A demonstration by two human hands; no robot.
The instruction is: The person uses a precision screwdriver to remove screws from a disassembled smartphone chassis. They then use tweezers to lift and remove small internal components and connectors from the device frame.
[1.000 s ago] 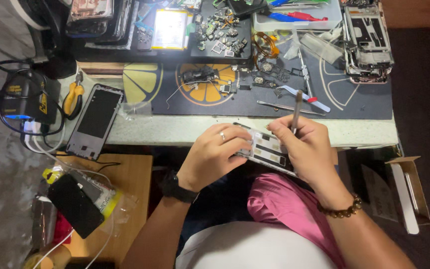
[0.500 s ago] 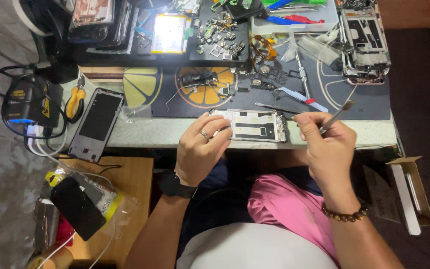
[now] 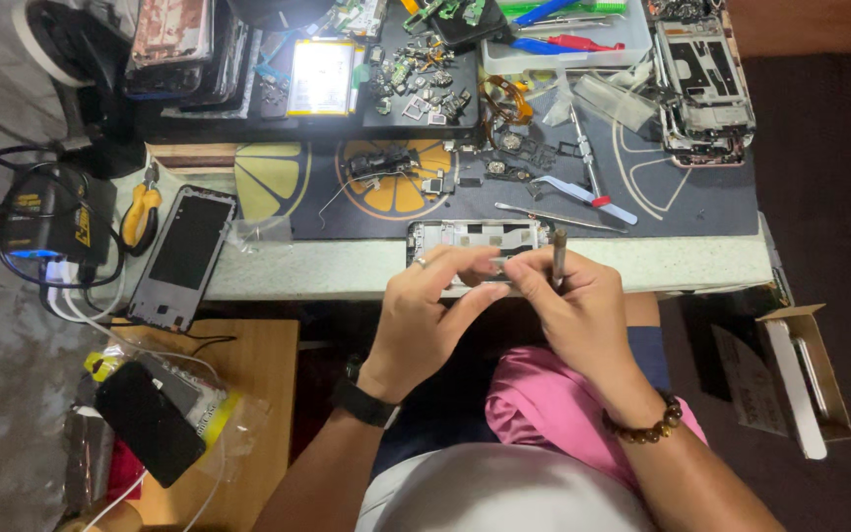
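Cluttered workbench (image 3: 642,266); left hand (image 3: 430,315) pinches phone frame (image 3: 465,236), right hand (image 3: 573,310) grips tool (image 3: 559,251).

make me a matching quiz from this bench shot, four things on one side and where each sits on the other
1 phone frame
2 pliers
3 black phone
4 tweezers

a on the mat, just beyond the hands
b low shelf, bottom left
c between the left hand and right hand
d beside the charger, far left

Pairs: 1-c, 2-d, 3-b, 4-a

A pale workbench (image 3: 327,268) carries a dark mat (image 3: 682,202) and phone frame (image 3: 475,236).
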